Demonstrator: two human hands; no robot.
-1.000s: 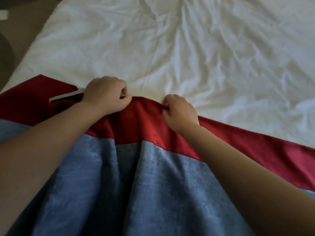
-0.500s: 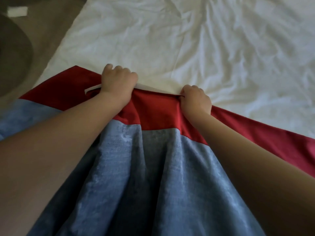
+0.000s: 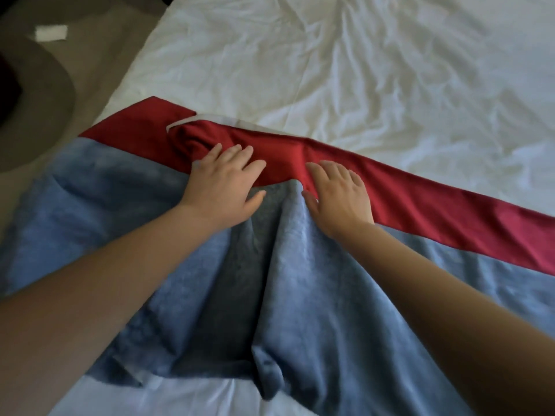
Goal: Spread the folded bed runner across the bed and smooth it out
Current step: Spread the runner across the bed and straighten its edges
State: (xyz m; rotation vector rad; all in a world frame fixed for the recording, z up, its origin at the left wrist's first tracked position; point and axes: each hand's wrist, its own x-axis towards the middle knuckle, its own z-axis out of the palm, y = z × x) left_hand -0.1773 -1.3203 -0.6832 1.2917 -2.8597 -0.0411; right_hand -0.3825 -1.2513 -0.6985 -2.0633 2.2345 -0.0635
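Left hand (image 3: 223,178) and right hand (image 3: 339,193) no longer grip red edge of bed runner (image 3: 300,289); fingers now flat, pressing fabric nearer blue band; white underside exposed.

Small white slip (image 3: 51,33) on beige floor (image 3: 99,64), near dark rounded furniture (image 3: 39,97)

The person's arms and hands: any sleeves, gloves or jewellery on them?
Nothing worn is visible. The left hand and right hand are ungloved; the left forearm and right forearm are bare to the frame edge, no sleeve in view. No watch, bracelet or ring shows on wrists or fingers.
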